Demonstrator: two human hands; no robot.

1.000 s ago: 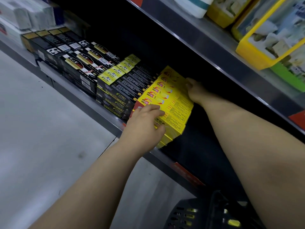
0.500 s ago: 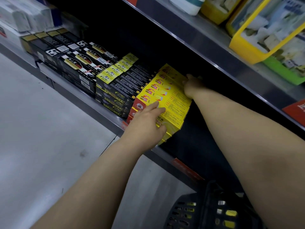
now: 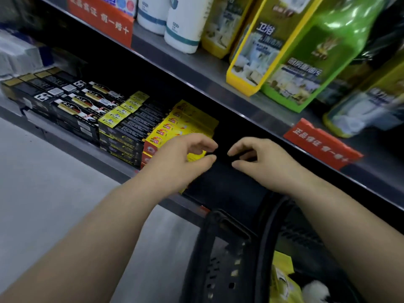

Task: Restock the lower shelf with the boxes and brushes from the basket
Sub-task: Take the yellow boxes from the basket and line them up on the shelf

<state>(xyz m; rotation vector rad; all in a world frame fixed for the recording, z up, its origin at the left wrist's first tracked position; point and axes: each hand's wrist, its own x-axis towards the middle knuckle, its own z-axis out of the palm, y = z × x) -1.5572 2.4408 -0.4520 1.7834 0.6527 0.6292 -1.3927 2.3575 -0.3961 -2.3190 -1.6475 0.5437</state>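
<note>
A stack of yellow boxes (image 3: 188,121) lies on the dark lower shelf (image 3: 118,171), right of the black-and-yellow boxes (image 3: 129,125). My left hand (image 3: 181,158) hovers over the front of the yellow stack with fingers apart and loosely curled, holding nothing. My right hand (image 3: 260,160) hangs beside it over the empty dark part of the shelf, fingers also apart and empty. The black plastic basket (image 3: 220,248) stands below at the bottom right. A yellow package (image 3: 282,278) and something white lie inside it.
Rows of black boxes (image 3: 72,101) fill the lower shelf to the left. The upper shelf (image 3: 218,84) overhangs closely, carrying white bottles (image 3: 183,22), yellow and green packs (image 3: 290,57) and red price tags (image 3: 321,143). Grey floor (image 3: 43,193) spreads to the left.
Both hands have let go of the yellow stack and pulled back out of the shelf toward me. The view has tilted up and the basket shows more.
</note>
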